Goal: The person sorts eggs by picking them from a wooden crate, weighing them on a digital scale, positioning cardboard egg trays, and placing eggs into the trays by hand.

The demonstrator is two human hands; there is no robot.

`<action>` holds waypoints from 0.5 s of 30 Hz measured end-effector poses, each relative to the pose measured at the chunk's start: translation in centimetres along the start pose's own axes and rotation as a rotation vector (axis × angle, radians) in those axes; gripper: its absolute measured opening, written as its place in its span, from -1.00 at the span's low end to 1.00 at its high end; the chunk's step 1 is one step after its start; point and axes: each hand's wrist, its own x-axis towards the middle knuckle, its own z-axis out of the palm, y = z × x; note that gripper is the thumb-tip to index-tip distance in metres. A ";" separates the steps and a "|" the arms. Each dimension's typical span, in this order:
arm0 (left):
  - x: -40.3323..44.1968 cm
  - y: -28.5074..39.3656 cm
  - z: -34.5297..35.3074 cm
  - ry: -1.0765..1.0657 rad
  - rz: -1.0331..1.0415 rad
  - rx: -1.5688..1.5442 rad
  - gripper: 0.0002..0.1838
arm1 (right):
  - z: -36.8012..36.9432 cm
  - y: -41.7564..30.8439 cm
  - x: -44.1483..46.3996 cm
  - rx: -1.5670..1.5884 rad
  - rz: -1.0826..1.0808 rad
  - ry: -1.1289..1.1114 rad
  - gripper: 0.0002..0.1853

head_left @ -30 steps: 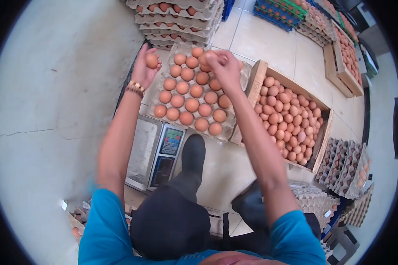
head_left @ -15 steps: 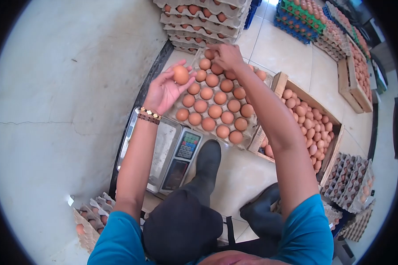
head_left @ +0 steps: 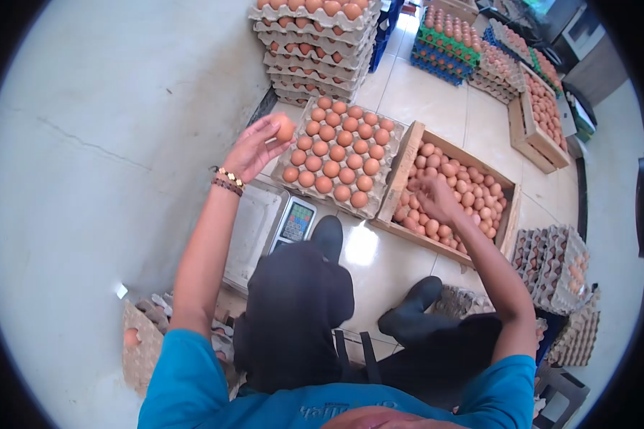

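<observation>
My left hand [head_left: 254, 149] holds a brown egg [head_left: 285, 127] in its fingertips, just left of a grey carton tray [head_left: 371, 207] with rows of brown eggs. To the right of the tray stands a wooden crate [head_left: 509, 227] heaped with loose eggs. My right hand [head_left: 438, 194] reaches down over the left part of the heap, its fingers bent among the eggs. Whether those fingers grip an egg is hidden. A digital scale [head_left: 294, 220] lies below the tray, partly behind my knee.
Tall stacked egg trays [head_left: 315, 53] rise behind the tray. Green and blue trays [head_left: 447, 50] and another egg crate [head_left: 544, 139] stand farther back. More cartons [head_left: 551, 264] are at the right. A wall [head_left: 107, 129] runs along the left.
My right hand has moved from the egg tray to the wooden crate. The tray's upper rows, earlier partly covered by that hand, now show eggs. My left hand still holds its egg.
</observation>
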 end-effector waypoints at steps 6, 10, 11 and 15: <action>-6.0 7.3 8.5 -0.290 0.088 0.129 -0.37 | -6.2 -9.2 -9.4 0.049 -0.031 -0.134 -0.74; -9.8 9.4 13.5 -0.448 0.107 0.224 -0.35 | -8.2 -15.8 -12.3 0.282 -0.160 0.138 -0.76; -10.5 9.7 14.9 -0.460 0.080 0.241 -0.35 | -8.4 -16.9 -12.5 0.365 -0.183 0.190 -0.72; -11.7 7.2 20.2 -0.455 0.007 0.357 -0.34 | -8.3 -22.7 -12.7 0.481 -0.276 0.333 -0.43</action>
